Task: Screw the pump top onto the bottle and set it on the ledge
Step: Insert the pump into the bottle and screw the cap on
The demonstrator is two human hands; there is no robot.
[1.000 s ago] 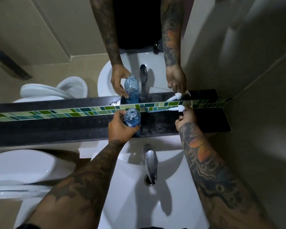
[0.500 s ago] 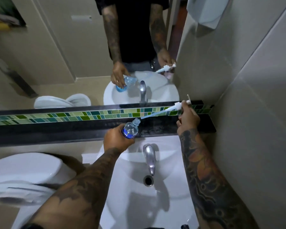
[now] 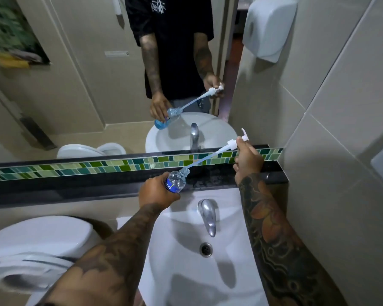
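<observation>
At the centre of the frame the left hand (image 3: 158,193) wraps its fingers around the bottle (image 3: 175,181), tilting its neck up and to the right so the opening faces the incoming tube. The right hand (image 3: 248,159), right of centre, pinches the pump top (image 3: 238,141) by its head, fingers narrow, with the dip tube (image 3: 205,159) slanting down and its tip at the bottle mouth. Both are held above the dark ledge (image 3: 75,184), over the sink (image 3: 186,250). The collar appears not yet seated, so threading has not begun.

A white sink (image 3: 186,272) with a chrome tap (image 3: 207,214) is seen, flanked by a toilet (image 3: 38,241); a mirror (image 3: 86,85) is mounted above.
</observation>
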